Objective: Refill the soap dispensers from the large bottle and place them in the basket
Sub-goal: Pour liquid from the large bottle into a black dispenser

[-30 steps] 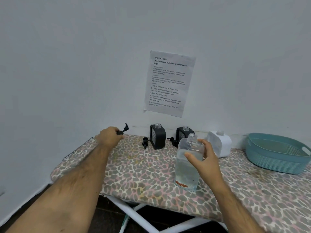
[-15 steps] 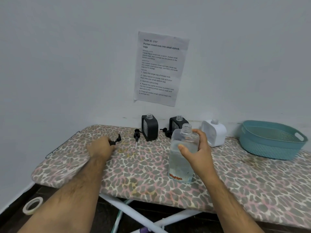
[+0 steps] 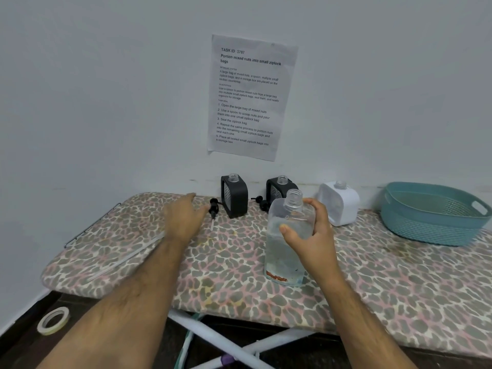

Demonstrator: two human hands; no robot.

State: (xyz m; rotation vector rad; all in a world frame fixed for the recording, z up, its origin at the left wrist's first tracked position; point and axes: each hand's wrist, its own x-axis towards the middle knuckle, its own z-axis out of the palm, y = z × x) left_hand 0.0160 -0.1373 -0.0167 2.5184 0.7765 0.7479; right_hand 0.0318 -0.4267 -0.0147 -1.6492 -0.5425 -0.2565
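Seen from the head camera, a person's right hand (image 3: pixel 314 235) grips the large clear bottle (image 3: pixel 288 241) at centre frame, uncapped and upright on a leopard-print ironing board (image 3: pixel 226 275). The left hand (image 3: pixel 183 219), fingers straight and holding nothing, reaches over the board toward a black pump head (image 3: pixel 213 206) lying left of centre. Against the wall stand three open-necked dispensers: a black dispenser (image 3: pixel 234 197), a second black dispenser (image 3: pixel 278 189) partly behind the bottle, and a white dispenser (image 3: pixel 339 203). A teal basket (image 3: pixel 431 217) sits at right frame. A printed sheet (image 3: pixel 250 97) hangs on the wall above; a tape roll (image 3: pixel 53 320) lies on the floor, lower left.
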